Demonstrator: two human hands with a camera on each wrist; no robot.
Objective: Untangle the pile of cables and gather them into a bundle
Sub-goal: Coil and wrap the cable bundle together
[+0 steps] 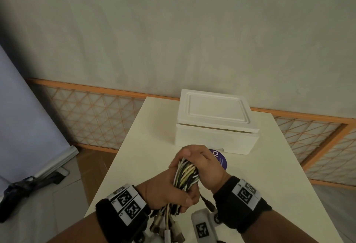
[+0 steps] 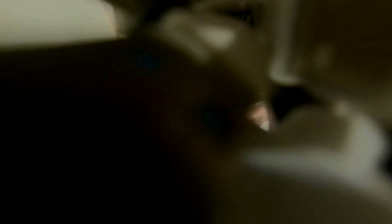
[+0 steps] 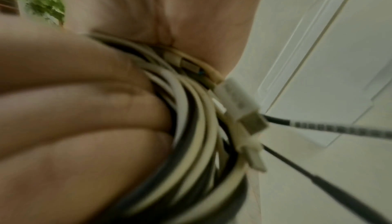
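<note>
A bundle of white, cream and black cables (image 1: 186, 175) is held above the near part of the white table (image 1: 260, 175). My left hand (image 1: 169, 192) grips the lower part of the bundle, and several plug ends (image 1: 167, 229) hang below it. My right hand (image 1: 200, 162) wraps round the upper part, with the thumb on top. In the right wrist view the fingers (image 3: 84, 110) curl round the cable bundle (image 3: 197, 135), and white plugs (image 3: 244, 108) stick out beside two black cable ends. The left wrist view is dark and blurred.
A closed white box (image 1: 215, 121) stands on the table just beyond my hands. A purple round sticker (image 1: 221, 159) lies before it. An orange-framed lattice fence (image 1: 92, 115) runs behind the table. A black umbrella (image 1: 25, 188) lies on the floor at the left.
</note>
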